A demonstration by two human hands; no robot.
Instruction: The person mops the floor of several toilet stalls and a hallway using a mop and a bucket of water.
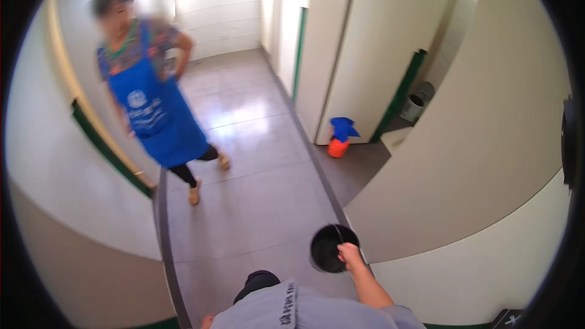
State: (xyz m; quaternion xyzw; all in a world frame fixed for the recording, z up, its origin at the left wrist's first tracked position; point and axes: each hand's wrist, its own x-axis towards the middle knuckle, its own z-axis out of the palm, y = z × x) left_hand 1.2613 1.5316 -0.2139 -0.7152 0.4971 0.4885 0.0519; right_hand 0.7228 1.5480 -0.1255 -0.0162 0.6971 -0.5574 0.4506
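My right hand grips the thin handle of a black bucket, which hangs low at my right side beside the partition's edge. The inside of the bucket looks dark, and I cannot make out any contents. Only a sliver of my left hand shows at the bottom edge, left of my grey shirt; its fingers are hidden.
A person in a blue apron stands ahead on the left of the tiled aisle. Cubicle partitions line the right. By an open cubicle sits an orange bucket with a blue cloth over it; farther in is a lidded bin.
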